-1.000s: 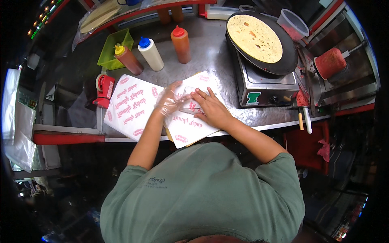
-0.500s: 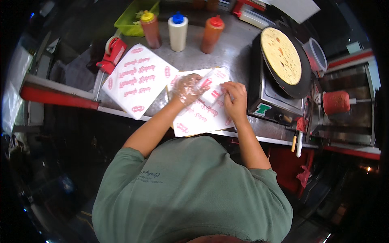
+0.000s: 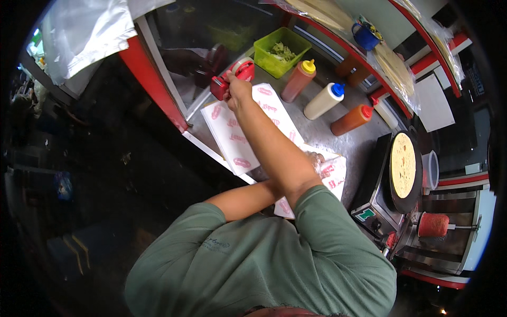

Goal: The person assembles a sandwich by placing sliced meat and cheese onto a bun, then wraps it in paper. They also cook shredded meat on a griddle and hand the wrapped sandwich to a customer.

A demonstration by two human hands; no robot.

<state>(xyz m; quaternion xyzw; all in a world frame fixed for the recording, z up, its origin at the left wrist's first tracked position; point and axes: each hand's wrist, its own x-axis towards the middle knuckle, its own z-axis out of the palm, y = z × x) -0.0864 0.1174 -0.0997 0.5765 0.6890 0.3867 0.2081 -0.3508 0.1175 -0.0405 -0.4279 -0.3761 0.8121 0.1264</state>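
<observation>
Tape dispenser (image 3: 232,78), red, sits under my right hand (image 3: 237,87), fingers closed on it. Left hand (image 3: 317,159) is mostly hidden, state unclear, on wrapped paper (image 3: 330,174). Wrap folded; taping not yet done.

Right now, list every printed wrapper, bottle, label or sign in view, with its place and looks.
Printed paper sheets: white with red marks, on the counter under the right hand.
Tape dispenser: red, at that hand.
Three squeeze bottles: brown, cream and orange, in a row.
Green label: on the griddle's front.
</observation>
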